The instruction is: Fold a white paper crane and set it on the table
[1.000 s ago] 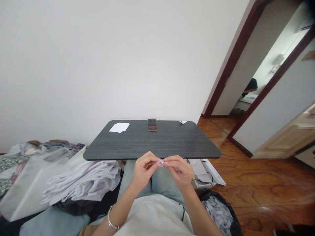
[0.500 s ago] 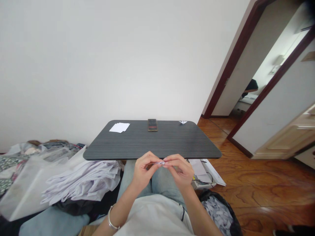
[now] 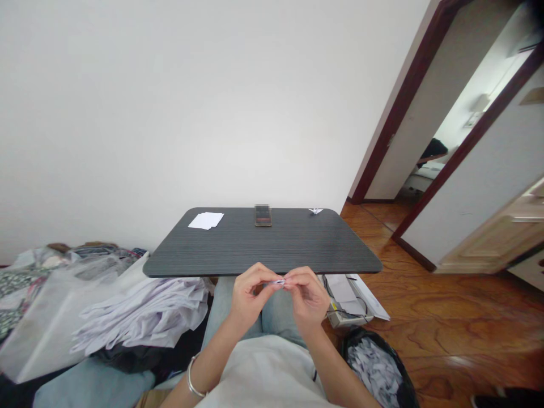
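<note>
A small folded piece of white paper (image 3: 278, 282) is pinched between my two hands, just past the near edge of the dark table (image 3: 263, 249). My left hand (image 3: 250, 292) grips its left end between thumb and fingers. From the other side my right hand (image 3: 308, 294) pinches the right end, fingertips close to those of the left. Much of the paper is covered by the fingers. A small folded paper crane (image 3: 315, 211) stands at the table's far right, and a stack of white paper squares (image 3: 206, 220) lies at the far left.
A phone (image 3: 263, 216) rests at the table's back middle, near the white wall. Left of my legs lies a heap of white cloth (image 3: 144, 311). On the right are a box with papers and cables (image 3: 346, 300) and a black bag of paper scraps (image 3: 376, 368).
My right hand has turned slightly and drawn in a little to the left. My left hand stays almost still, and both keep hold of the folded paper.
</note>
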### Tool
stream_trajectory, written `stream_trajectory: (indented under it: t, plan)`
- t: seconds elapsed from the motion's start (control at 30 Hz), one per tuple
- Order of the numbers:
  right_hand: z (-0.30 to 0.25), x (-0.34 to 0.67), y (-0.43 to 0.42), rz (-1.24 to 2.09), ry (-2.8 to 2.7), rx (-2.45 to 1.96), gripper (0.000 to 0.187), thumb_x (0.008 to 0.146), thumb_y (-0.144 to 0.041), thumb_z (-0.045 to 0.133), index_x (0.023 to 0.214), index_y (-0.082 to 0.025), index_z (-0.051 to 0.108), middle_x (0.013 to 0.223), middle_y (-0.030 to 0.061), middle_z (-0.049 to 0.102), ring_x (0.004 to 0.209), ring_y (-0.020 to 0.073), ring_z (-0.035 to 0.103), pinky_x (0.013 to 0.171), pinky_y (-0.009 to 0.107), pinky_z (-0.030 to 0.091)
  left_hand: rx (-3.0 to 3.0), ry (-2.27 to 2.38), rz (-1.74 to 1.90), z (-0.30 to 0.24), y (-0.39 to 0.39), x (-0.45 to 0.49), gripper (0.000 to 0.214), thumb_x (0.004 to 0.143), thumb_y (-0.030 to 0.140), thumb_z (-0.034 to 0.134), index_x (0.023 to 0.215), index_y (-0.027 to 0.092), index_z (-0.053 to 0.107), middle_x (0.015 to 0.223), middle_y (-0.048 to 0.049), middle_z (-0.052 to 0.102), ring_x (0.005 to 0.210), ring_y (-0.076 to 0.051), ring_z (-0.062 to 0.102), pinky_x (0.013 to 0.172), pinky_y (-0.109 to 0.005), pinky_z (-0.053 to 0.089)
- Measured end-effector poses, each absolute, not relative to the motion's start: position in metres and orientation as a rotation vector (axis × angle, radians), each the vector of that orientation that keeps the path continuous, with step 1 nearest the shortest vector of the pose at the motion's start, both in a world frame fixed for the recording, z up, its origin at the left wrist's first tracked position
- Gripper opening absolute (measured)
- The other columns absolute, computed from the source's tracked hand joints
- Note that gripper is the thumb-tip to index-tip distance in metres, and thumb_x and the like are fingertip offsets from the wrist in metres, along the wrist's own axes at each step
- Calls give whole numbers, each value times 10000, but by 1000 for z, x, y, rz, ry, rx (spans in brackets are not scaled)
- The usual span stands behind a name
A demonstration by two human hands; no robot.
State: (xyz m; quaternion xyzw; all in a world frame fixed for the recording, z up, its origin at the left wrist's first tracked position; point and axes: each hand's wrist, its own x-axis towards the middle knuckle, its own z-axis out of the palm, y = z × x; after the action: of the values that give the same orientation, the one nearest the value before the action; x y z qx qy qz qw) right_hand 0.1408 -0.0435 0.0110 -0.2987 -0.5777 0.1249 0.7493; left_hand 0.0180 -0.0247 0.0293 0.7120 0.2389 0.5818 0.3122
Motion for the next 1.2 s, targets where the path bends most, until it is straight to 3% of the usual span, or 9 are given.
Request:
stream_trajectory:
  t: [0.77, 1.2]
  plan:
    - [7, 136, -44, 315, -1204, -626, 155, 736, -66, 615, 737, -220, 637, 691, 19, 652, 640, 161, 607, 581, 303, 491, 1863, 581, 1576, 27, -24, 17, 71, 736, 89, 629, 739, 158, 642, 705, -28, 628, 669, -131, 594, 604, -240, 475]
    - [7, 128, -48, 437, -973, -627, 258, 708, -55, 659, 882, -221, 566, 706, -20, 663, 625, 135, 633, 555, 242, 500, 1817, 643, 1546, 26, -26, 18, 56, 730, 107, 641, 742, 160, 650, 708, -27, 622, 663, -126, 584, 590, -227, 470]
